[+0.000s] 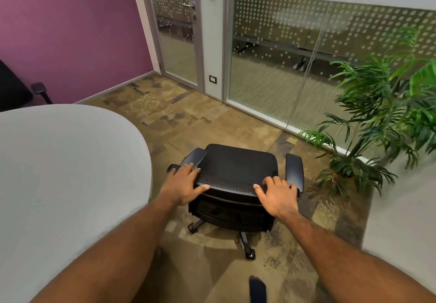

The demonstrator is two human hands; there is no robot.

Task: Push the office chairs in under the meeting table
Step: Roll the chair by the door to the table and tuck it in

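Observation:
A black office chair (238,163) stands on the carpet to the right of the round grey meeting table (61,166), its seat facing away from me toward the glass wall. My left hand (185,183) grips the left end of the mesh backrest's top edge. My right hand (277,195) grips the right end of the same edge. Both armrests and two castor legs show. The chair stands apart from the table's edge. A second black chair (14,85) sits behind the table at the far left, partly hidden.
A potted palm (368,118) stands close to the chair's right side. A glass partition (306,67) and a glass door (179,33) run along the back. A purple wall (70,31) is at the left. A dark shoe tip (257,288) shows at the bottom.

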